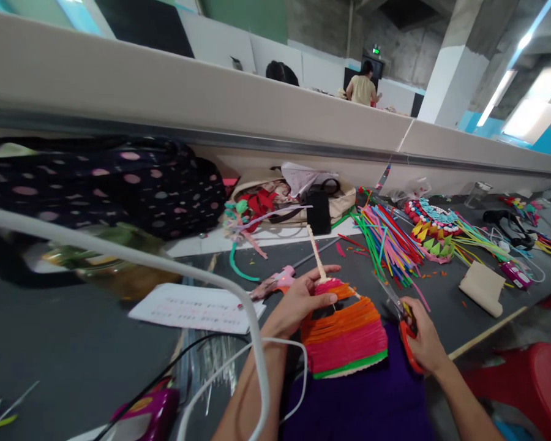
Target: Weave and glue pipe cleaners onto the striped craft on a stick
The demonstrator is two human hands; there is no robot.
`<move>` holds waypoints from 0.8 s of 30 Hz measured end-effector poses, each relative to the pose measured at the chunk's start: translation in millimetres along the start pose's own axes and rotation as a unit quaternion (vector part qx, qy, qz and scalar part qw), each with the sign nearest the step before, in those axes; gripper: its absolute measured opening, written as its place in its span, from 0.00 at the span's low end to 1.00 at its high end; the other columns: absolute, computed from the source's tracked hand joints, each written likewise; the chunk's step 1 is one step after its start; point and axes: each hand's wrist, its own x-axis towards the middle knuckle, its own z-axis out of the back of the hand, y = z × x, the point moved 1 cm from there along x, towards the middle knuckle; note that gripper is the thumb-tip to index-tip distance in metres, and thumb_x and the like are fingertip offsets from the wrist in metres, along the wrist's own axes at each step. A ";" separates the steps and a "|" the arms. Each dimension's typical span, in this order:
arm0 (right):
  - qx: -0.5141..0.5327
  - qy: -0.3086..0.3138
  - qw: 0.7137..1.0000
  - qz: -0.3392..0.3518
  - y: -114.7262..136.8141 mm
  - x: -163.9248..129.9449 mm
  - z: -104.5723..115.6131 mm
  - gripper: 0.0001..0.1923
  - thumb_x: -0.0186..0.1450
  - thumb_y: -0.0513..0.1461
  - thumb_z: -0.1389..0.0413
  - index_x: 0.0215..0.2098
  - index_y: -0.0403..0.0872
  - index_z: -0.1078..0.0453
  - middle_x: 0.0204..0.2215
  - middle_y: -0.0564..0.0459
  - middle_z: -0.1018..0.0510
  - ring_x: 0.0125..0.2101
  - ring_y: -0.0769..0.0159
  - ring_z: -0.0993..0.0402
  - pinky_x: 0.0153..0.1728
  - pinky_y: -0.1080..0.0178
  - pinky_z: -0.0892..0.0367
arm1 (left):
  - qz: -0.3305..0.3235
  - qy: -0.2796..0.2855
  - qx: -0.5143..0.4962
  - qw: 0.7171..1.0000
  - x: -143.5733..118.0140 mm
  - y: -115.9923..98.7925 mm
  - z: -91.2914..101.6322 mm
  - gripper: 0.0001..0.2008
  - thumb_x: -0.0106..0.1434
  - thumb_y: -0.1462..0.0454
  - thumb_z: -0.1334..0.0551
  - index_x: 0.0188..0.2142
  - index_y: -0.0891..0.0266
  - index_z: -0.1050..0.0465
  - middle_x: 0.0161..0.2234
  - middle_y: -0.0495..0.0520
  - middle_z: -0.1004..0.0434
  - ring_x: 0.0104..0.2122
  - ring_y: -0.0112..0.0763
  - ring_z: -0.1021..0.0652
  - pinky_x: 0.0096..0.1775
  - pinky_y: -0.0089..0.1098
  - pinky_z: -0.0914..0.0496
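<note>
Behind the dark table (64,349), a long pale partition (257,107) passes at twelve o'clock. A half-white column (450,79) stands at two o'clock, and a red stool (528,386) at four.

Some fingers of my left hand (297,301) are hidden behind the striped piece (344,334). Writing on the paper (188,306) is too blurred for me to read. At the bench's (27,331) back edge, the spotted bag (128,184) runs out of my view.

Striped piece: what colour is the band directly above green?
That band is bright pink; best view: head.
</note>
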 end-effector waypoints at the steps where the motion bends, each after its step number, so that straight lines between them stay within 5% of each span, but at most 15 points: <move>1: -0.004 -0.002 1.000 -0.004 0.3 1.3 -2.2 0.20 0.61 0.36 0.50 0.52 0.49 0.37 0.38 0.50 0.29 0.31 0.64 0.32 0.34 0.63 0.32 | 0.000 -0.001 -0.001 1.000 -0.3 0.3 -0.1 0.35 0.46 0.67 0.27 0.54 0.63 0.35 0.35 0.54 0.19 0.33 0.35 0.19 0.36 0.30 0.28; 4: -0.016 0.014 1.000 0.016 -1.0 6.4 -7.5 0.16 0.60 0.34 0.50 0.47 0.49 0.36 0.37 0.50 0.29 0.33 0.62 0.31 0.36 0.63 0.33 | -0.006 -0.009 -0.002 1.000 -0.1 1.9 0.5 0.36 0.45 0.68 0.27 0.54 0.64 0.35 0.33 0.53 0.19 0.31 0.32 0.20 0.34 0.30 0.28; 11: -0.085 0.075 0.984 0.135 -1.7 21.4 -6.7 0.27 0.57 0.30 0.53 0.55 0.45 0.42 0.45 0.43 0.32 0.45 0.56 0.33 0.47 0.55 0.34 | -0.014 -0.011 -0.002 1.000 1.1 4.0 0.4 0.36 0.44 0.69 0.27 0.54 0.65 0.34 0.34 0.53 0.19 0.30 0.30 0.21 0.34 0.28 0.29; 24: -0.251 0.057 0.945 0.201 16.0 43.1 5.4 0.28 0.56 0.31 0.51 0.56 0.40 0.39 0.42 0.41 0.32 0.42 0.53 0.35 0.41 0.53 0.34 | -0.024 -0.029 0.028 0.999 -0.7 1.1 -3.9 0.30 0.45 0.68 0.27 0.49 0.63 0.30 0.34 0.51 0.20 0.31 0.30 0.21 0.34 0.28 0.28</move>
